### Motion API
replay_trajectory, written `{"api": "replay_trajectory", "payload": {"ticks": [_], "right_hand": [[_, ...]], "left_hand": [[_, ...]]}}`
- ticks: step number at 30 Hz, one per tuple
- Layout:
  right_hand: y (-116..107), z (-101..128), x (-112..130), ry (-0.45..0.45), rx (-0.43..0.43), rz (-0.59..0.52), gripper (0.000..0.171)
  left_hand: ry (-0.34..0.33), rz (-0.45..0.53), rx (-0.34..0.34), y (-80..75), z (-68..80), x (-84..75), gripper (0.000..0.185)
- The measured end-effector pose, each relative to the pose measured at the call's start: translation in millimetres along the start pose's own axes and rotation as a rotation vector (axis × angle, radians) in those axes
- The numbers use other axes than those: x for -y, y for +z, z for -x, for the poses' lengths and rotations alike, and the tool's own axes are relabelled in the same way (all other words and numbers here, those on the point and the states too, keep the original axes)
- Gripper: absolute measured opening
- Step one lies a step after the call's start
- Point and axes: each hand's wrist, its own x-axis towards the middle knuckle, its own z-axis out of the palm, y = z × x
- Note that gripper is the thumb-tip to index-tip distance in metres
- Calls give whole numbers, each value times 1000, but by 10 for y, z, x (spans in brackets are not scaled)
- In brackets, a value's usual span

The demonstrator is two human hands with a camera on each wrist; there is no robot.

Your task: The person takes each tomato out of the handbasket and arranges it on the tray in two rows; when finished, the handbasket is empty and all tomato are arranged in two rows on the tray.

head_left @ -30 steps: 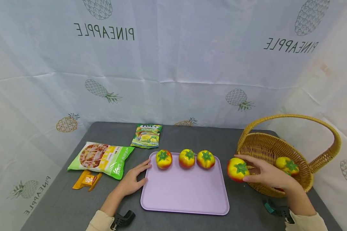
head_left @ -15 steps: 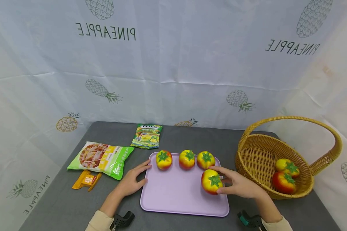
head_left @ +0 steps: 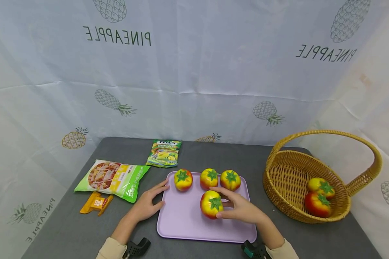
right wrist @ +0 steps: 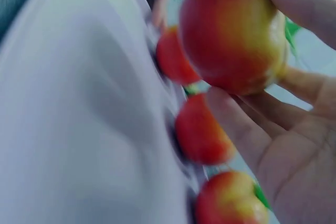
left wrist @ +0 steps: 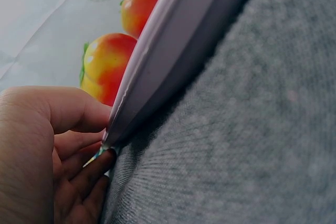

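We see the right hand (head_left: 243, 210) gripping a red-and-yellow toy tomato (head_left: 211, 204), thumb and fingers curled round it, over the middle of the lilac tray (head_left: 188, 223); the right wrist view shows the fruit pinched between thumb and fingers. Whether it touches the tray we cannot tell. Just beyond it, three more tomatoes (head_left: 209, 178) stand in a row along the tray's far edge. The left hand (head_left: 147, 203) rests with relaxed fingers against the tray's left rim, grasping nothing. To the right, well apart, a wicker basket (head_left: 288, 176) holds two tomatoes (head_left: 317, 196). On the grey table (head_left: 68, 230), left of the tray, lie two green snack bags (head_left: 115, 178) and an orange packet (head_left: 97, 202).
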Motion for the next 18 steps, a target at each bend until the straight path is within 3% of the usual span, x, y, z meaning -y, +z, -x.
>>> {"api": "replay_trajectory", "payload": {"ticks": [5,18], "right_hand": [[161,-171,4,-11,-40,-22,68],[599,-544,-30,-18,-37,-73,69]], "left_hand": [[-18,11,3,-4,-7,-14,50],[-22,16,19,-8,3,-9,50]]}}
